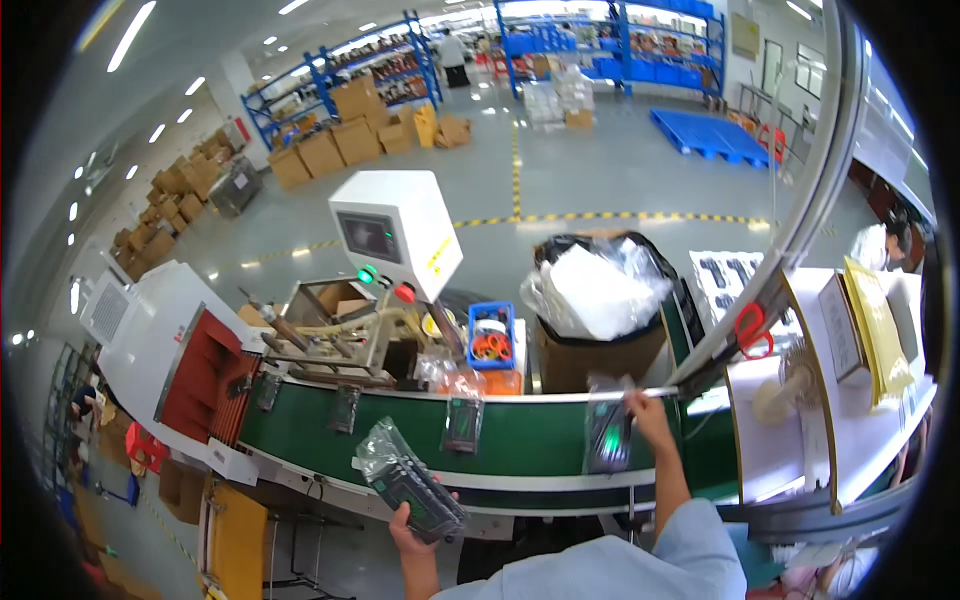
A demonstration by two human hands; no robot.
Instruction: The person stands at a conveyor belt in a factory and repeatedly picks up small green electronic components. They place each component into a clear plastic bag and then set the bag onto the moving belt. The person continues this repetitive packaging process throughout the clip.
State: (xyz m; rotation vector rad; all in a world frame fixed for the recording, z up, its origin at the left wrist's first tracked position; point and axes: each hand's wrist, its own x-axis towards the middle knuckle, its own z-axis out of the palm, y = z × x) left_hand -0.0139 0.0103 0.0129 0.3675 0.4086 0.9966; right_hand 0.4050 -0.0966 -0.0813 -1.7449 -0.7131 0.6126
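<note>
My left hand (412, 532) is closed round a stack of flat black items in clear plastic bags (410, 480), held tilted in front of the belt's near edge. Over the right part of the green conveyor belt (530, 437), my right hand (650, 415) pinches the top of another clear bag with a black item (608, 435) inside. A green glow shows on that bag. Farther left on the belt lie more bagged black items: one near the middle (463, 422), one beyond the left hand's stack (344, 410), and one by the machine's outlet (268, 391).
A white machine with a red curtained opening (205, 375) stands at the belt's left end. Behind the belt are a white control box (398, 235), a blue bin (491, 335) and a carton heaped with plastic (600, 295). Red scissors (752, 330) hang by a metal post at right.
</note>
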